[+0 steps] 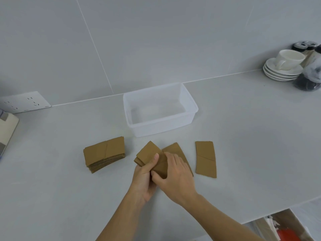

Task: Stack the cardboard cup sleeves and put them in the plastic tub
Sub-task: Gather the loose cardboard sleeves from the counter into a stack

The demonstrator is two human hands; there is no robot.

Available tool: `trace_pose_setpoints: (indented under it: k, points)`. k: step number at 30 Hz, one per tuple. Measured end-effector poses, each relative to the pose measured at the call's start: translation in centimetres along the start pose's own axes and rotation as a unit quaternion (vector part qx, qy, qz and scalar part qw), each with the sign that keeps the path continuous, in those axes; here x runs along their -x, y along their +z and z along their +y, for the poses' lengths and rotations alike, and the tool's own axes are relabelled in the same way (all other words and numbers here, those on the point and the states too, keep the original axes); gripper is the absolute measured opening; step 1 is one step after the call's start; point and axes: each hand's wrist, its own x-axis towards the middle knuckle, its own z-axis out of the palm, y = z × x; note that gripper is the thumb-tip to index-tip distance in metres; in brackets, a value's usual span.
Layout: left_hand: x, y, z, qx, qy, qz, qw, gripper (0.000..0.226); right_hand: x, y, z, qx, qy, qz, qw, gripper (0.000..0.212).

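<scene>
Both hands' fingers (157, 158) grip a small sleeve bundle (150, 153), open counter (243, 136) before the tub's near rim (161, 126).

No text, label, brand, number or sign can be read anywhere; the cardboard sleeves (105, 152) are plain brown.
</scene>
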Motion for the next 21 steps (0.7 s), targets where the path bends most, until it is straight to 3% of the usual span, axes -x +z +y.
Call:
trace_pose_setpoints:
  k: [4,12,16,21]
  points:
    - [0.0,-0.4,-0.2,0.002,0.003,0.025,1.000,0.042,0.1,0.8,0.0,0.019,-0.017,0.016,1.000,0.079]
    - [-0.1,-1.1,-0.2,0.011,-0.004,0.029,1.000,0.036,0.2,1.0,0.4,0.010,-0.025,-0.038,0.999,0.085]
    - [-0.1,-1.2,0.0,0.055,0.012,0.008,0.998,0.032,-0.2,0.1,1.1,-0.081,0.056,-0.043,0.994,0.064]
    - [-0.3,-1.8,0.7,0.092,0.034,0.017,0.995,0.034,-1.4,-0.2,3.0,-0.012,0.158,-0.018,0.987,0.052]
